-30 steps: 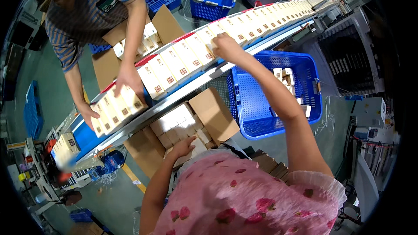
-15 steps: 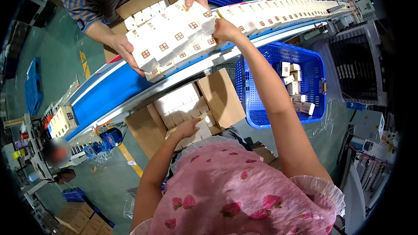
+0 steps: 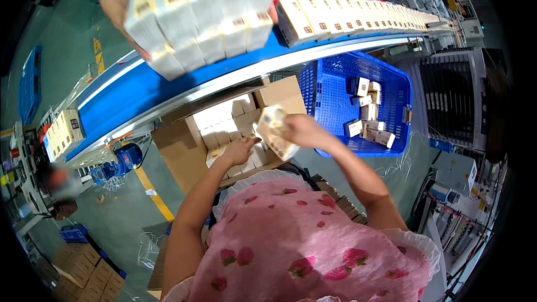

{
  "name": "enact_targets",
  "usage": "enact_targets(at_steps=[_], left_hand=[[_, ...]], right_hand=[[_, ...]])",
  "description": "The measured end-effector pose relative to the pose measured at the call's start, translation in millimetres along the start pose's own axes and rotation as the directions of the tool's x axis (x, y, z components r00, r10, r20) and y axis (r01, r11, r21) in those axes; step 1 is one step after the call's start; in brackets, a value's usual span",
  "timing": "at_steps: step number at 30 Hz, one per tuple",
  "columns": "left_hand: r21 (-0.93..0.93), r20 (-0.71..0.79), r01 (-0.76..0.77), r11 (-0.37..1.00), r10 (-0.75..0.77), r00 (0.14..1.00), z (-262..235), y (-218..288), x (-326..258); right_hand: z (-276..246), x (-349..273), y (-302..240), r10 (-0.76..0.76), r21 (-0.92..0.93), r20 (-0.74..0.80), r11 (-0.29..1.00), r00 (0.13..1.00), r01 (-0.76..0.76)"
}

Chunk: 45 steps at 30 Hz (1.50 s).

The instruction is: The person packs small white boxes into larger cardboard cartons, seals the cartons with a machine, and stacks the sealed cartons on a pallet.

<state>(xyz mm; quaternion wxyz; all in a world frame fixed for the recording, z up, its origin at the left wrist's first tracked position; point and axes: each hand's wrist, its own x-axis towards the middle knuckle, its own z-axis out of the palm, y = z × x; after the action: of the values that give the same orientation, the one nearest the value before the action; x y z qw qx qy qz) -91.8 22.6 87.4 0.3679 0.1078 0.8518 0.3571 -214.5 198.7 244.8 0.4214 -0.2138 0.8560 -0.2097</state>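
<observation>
An open cardboard carton (image 3: 179, 148) in front of me holds rows of small white boxes (image 3: 224, 120). My left hand (image 3: 239, 152) lies on the boxes near the carton's front right, its fingers stretched out and grasping nothing that I can see. At the carton's right flap, my right hand (image 3: 305, 131) grips a white box (image 3: 276, 137) with brown print, blurred by motion; whether it is one box or more I cannot tell. Past the belt, a person's hands carry a two-layer block of white boxes (image 3: 204, 22), also blurred.
A blue conveyor belt (image 3: 120, 94) crosses behind the carton, bearing a long row of white boxes (image 3: 341, 17). Right of the carton stands a blue crate (image 3: 335, 109) with several loose boxes. A blue motor (image 3: 124, 159) sits below the belt's left part. Stacked cartons (image 3: 89, 268) stand at lower left.
My right hand has come from the belt down to the carton with a white box. The other person has lifted the block of boxes off the belt's row and toward the upper left.
</observation>
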Motion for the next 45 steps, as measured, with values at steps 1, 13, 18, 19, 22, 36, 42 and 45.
enact_targets(at_steps=[1,13,18,19,22,36,42,45], left_hand=[[0.015,0.012,0.026,1.0,-0.026,1.0,-5.4,5.4,-2.6],[-0.003,0.044,0.078,0.997,-0.078,0.996,-2.7,3.4,-4.6],[-0.058,0.194,0.111,0.992,-0.098,0.976,-67.6,41.3,-14.9],[-0.186,-0.155,-0.088,0.979,0.059,0.986,-86.2,52.4,-18.9],[-0.374,-0.72,-0.179,0.91,-0.163,0.675,-159.9,91.8,-13.7],[-0.386,-0.856,-0.235,0.892,-0.252,0.451,-239.5,68.6,73.0],[-0.488,-0.837,-0.547,0.68,-0.187,0.515,-246.4,142.9,70.9],[-0.197,-0.763,-0.494,0.847,0.184,0.619,-244.7,161.9,123.8]], right_hand=[[23.4,17.9,4.4,-0.078,-0.163,-0.007,0.984,0.997,0.076],[130.5,72.0,51.0,-0.327,-0.523,0.195,0.763,0.925,0.38],[36.8,49.6,34.8,-0.366,0.012,0.118,0.93,0.923,0.367],[13.6,48.1,48.4,-0.402,0.044,-0.255,0.904,0.879,0.426],[-107.9,50.7,63.1,-0.137,-0.03,-0.786,0.982,0.603,0.185],[-162.2,157.4,50.4,-0.238,0.151,-0.622,0.898,0.746,0.413],[-257.5,62.8,50.6,-0.179,-0.041,-0.699,0.976,0.692,0.212],[-312.8,57.1,122.6,-0.05,0.005,-0.702,0.997,0.711,0.074]])
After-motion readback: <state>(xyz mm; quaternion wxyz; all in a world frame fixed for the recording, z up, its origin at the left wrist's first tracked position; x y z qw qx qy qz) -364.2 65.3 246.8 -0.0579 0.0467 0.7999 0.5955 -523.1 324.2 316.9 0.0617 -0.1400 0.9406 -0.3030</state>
